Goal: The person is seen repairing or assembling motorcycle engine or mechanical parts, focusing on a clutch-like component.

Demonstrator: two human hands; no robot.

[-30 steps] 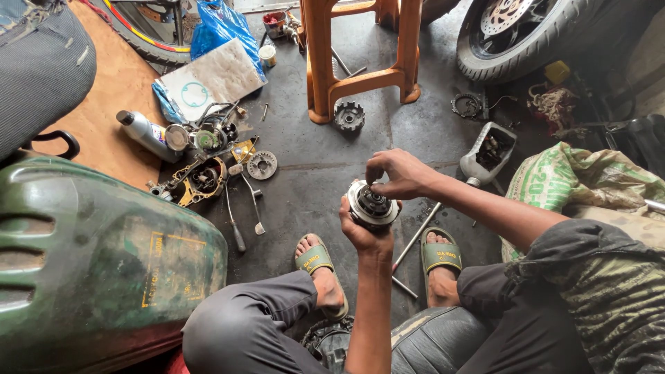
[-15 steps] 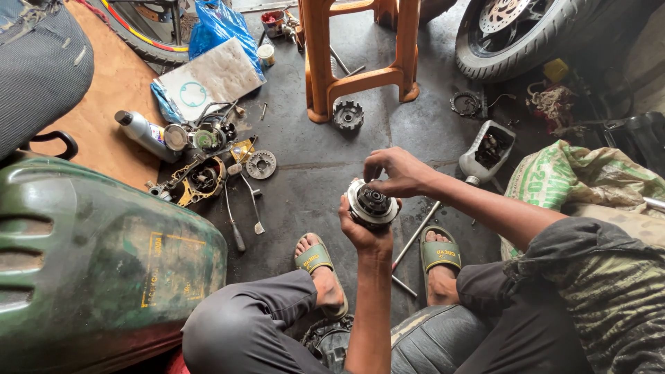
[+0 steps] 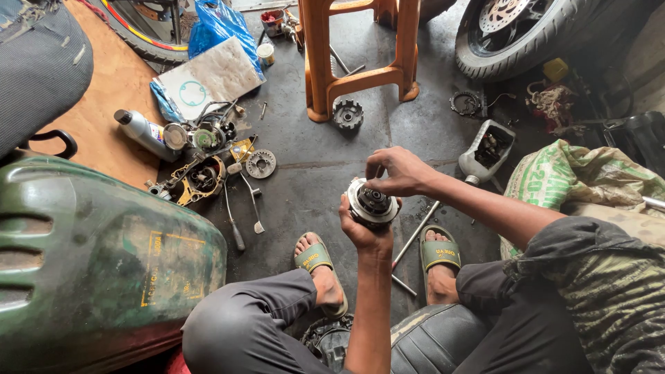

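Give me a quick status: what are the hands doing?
Left hand cups round metal clutch part from below. Right hand pinches its top. Nothing in the way; spare gear lies apart by stool.

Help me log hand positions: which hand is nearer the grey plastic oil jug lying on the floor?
Right. The right hand pinches the round metal clutch part just left of the grey plastic oil jug; the left hand cups that part from below, farther away.

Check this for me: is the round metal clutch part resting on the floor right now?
No, the round metal clutch part is held up above the floor, cupped in the left hand with the right hand on its top.
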